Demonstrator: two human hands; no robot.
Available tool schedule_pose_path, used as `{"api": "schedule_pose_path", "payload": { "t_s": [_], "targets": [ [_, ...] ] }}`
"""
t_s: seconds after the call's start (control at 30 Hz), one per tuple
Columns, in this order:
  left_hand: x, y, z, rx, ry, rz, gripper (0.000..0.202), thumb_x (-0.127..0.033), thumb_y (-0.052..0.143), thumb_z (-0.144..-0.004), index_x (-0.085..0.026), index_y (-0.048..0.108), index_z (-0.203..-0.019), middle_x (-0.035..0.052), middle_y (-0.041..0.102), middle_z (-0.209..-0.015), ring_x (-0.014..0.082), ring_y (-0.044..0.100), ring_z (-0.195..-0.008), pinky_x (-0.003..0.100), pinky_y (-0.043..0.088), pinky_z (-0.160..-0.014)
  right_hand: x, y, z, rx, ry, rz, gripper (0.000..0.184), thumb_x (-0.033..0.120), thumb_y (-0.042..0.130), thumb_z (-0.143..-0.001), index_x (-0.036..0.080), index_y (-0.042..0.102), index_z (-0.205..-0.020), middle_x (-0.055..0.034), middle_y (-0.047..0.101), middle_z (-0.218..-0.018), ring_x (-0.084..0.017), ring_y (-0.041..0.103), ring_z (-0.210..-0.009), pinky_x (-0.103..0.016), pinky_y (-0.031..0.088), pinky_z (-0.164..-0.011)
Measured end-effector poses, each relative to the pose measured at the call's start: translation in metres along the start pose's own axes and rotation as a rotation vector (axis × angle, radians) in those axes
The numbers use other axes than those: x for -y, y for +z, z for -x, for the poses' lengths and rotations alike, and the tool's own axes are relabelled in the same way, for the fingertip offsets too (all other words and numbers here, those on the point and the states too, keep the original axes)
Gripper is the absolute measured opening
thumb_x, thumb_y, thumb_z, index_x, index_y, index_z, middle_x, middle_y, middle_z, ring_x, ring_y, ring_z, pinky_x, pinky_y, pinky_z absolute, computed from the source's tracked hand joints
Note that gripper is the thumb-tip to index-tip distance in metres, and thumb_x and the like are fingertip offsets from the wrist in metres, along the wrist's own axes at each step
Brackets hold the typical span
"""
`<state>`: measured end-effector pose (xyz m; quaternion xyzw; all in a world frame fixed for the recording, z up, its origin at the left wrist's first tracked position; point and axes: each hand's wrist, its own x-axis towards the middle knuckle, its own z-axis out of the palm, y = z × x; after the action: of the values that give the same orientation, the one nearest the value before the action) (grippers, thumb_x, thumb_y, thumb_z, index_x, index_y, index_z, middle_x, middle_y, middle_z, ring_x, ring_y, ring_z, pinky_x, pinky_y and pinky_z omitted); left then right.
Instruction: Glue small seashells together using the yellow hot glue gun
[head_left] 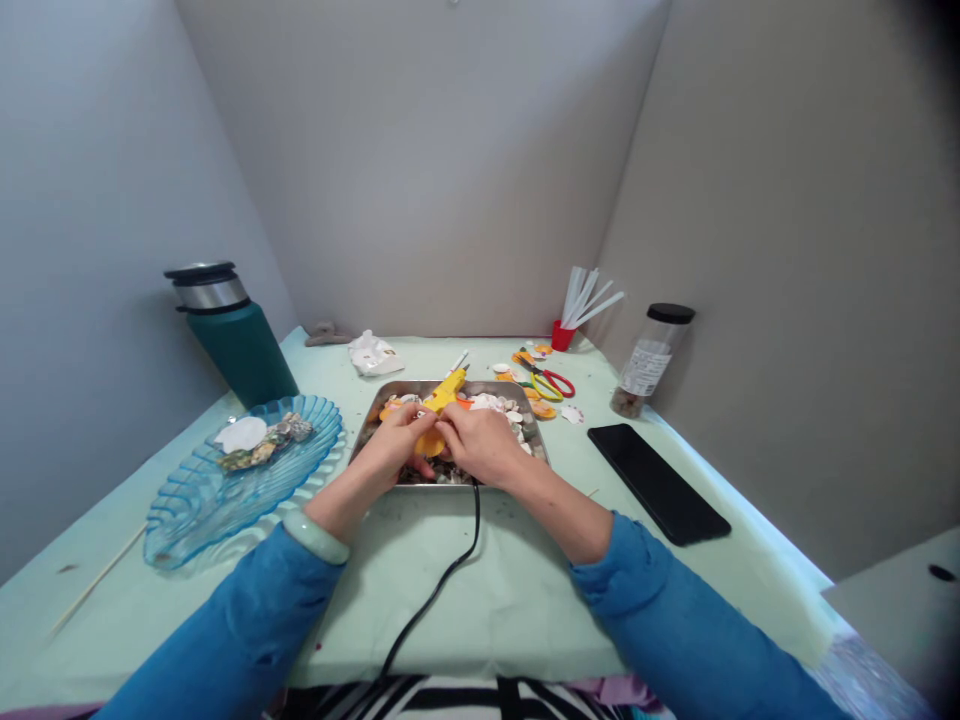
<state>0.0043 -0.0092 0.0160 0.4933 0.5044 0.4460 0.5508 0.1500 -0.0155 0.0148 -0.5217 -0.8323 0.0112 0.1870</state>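
Observation:
Both my hands meet over a metal tray of shells. A small yellow-orange piece, apparently a shell, sits between my fingertips. My left hand pinches its left side, fingers bent around it. From the other side, my right hand grips the piece with thumb and fingers pressed together. Just beyond my fingertips a yellow glue gun lies in the tray, its lower part hidden by my hands. White and orange shells surround it.
A black cord runs to the front edge. Left are a blue dish, a green bottle and a stick. Right are scissors, a red cup of glue sticks, a jar and a phone.

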Motion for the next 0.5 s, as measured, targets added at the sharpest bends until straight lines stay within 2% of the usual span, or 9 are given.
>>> {"api": "schedule_pose_path", "payload": {
  "t_s": [0.37, 0.5],
  "targets": [
    [0.0015, -0.0009, -0.0018, 0.000, -0.009, 0.016, 0.024, -0.031, 0.073, -0.076, -0.015, 0.055, -0.082, -0.0001, 0.057, -0.069, 0.0150, 0.062, -0.050, 0.024, 0.049, -0.028, -0.0016, 0.0018, -0.0002, 0.001, -0.007, 0.000, 0.033, 0.037, 0.035, -0.102, 0.018, 0.062, -0.106, -0.0077, 0.074, -0.092, -0.022, 0.067, -0.083, -0.028, 0.038, -0.066],
    [-0.0010, -0.0001, 0.0002, -0.008, -0.014, 0.004, 0.019, -0.028, 0.069, -0.079, -0.015, 0.055, -0.081, -0.0003, 0.056, -0.069, 0.0150, 0.061, -0.050, 0.024, 0.049, -0.028, -0.0008, 0.0007, 0.0001, 0.019, 0.004, -0.005, 0.034, 0.037, 0.035, -0.102, 0.018, 0.062, -0.108, -0.0083, 0.073, -0.093, -0.022, 0.067, -0.085, -0.028, 0.040, -0.069]
  ]
}}
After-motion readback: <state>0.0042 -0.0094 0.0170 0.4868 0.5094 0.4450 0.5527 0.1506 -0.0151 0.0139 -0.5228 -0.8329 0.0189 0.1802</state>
